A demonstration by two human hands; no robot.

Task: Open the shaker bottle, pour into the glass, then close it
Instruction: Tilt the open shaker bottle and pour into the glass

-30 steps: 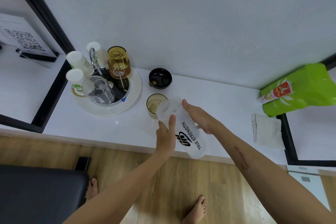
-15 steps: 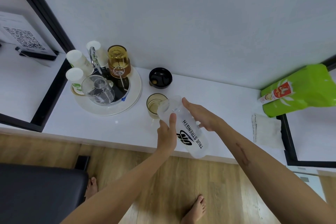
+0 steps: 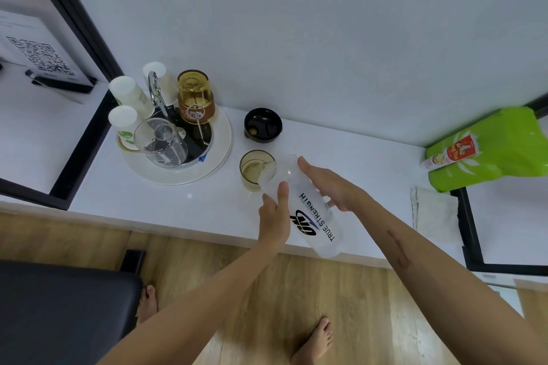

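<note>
A translucent white shaker bottle [image 3: 308, 210] with black "TRUE STRENGTH" lettering is tilted, its open mouth over the rim of a small amber glass [image 3: 254, 170] on the white counter. My left hand [image 3: 274, 216] grips the bottle's left side, thumb up along it. My right hand [image 3: 329, 184] holds its far side, fingers spread. The glass holds some liquid. The bottle's black lid [image 3: 262, 125] lies upside down on the counter behind the glass.
A round white tray [image 3: 219, 157] at the left carries paper cups, an amber jar and a clear pitcher [image 3: 161, 142]. A green bag [image 3: 492, 151] and a folded white cloth [image 3: 434, 213] lie at the right. A black chair [image 3: 65, 314] stands below left.
The bottle has shifted slightly, its mouth now closer over the glass rim. Both hands keep their hold on it.
</note>
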